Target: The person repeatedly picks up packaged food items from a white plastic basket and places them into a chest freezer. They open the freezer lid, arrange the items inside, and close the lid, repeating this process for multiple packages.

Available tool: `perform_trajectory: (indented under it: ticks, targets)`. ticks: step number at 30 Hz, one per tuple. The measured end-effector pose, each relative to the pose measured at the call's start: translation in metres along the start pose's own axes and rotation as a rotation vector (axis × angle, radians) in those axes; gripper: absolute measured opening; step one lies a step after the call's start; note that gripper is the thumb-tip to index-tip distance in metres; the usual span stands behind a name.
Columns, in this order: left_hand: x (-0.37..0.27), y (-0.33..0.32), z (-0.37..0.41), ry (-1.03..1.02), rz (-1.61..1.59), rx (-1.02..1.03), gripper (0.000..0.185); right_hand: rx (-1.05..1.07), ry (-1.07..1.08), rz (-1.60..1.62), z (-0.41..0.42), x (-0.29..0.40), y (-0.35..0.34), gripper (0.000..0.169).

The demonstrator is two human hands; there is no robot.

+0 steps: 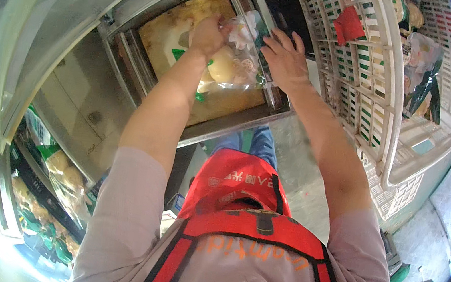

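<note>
A clear plastic bag (223,66) with pale rounded food and sliced lotus root lies over a stained board (230,105) set in a metal frame. My left hand (209,37) is at the bag's upper left edge, its fingers curled; whether they pinch the plastic cannot be told. Green pieces of film or tape show beside the bag. My right hand (285,58) is spread over the metal rail (273,93) to the right of the bag, its fingers apart and holding nothing. White crumpled plastic (244,31) lies between the hands.
A white plastic crate (392,121) with bagged goods (421,69) stands tilted at the right, with a red piece (349,25) on its side. At the lower left are more bags of produce (65,174) beside a metal frame. Grey floor (312,170) shows below the crate.
</note>
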State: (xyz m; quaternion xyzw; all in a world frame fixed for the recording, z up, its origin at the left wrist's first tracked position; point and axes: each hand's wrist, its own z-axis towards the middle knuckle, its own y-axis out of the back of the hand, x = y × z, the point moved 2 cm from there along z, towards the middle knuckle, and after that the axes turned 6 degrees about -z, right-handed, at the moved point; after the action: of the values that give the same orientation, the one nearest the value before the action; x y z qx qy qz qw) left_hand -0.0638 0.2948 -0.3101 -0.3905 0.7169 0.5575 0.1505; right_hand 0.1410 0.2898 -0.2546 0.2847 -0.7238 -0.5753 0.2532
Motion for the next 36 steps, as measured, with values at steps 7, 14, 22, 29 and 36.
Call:
perform_trajectory:
  ticks: [7,14,22,29,36]
  targets:
    - [-0.012,0.019,-0.083,-0.026,0.068,-0.341,0.047,-0.090,0.061,0.031,0.029,-0.011,0.012,0.031]
    - [-0.008,0.013,-0.216,0.030,-0.136,-0.275,0.055,-1.106,0.070,0.492,-0.014,0.011,0.190,0.019]
    - [0.013,0.013,-0.222,0.595,-0.669,-0.165,0.053,-1.362,0.182,0.514,-0.026,0.029,0.278,0.025]
    - [-0.004,0.023,-0.312,0.299,-0.479,-0.391,0.047,-1.087,0.271,-0.047,0.018,0.072,0.298,0.025]
    - [-0.007,0.047,-0.408,0.302,-0.491,-0.718,0.032,-0.588,0.227,0.226,-0.088,0.098,0.202,0.014]
